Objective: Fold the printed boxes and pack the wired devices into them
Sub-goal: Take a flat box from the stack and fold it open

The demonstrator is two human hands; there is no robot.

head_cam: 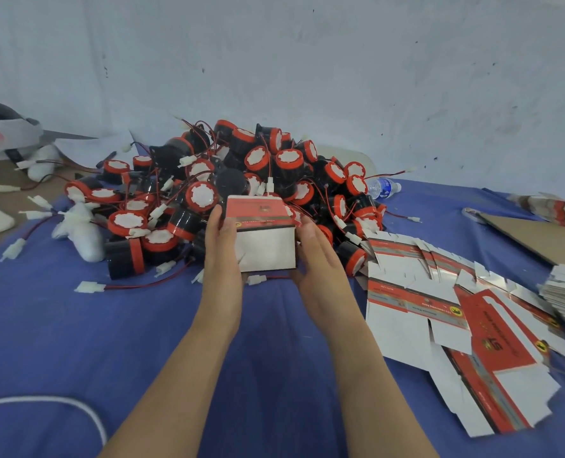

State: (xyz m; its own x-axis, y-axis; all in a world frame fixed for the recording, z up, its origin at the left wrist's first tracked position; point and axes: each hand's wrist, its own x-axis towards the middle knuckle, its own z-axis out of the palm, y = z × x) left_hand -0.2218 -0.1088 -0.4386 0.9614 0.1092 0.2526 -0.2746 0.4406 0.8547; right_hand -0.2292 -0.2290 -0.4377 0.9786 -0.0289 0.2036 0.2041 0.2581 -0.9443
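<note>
Both hands, left hand and right hand, fingers pressed flat against box sides; light thin card, crushes easily, hold by edges.

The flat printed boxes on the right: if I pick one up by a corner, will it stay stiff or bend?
A flat printed box would probably droop, since it looks like thin card with many cut flaps. It seems light. The glossy sheets overlap loosely on the blue cloth, so neighbours may slide along.
</note>
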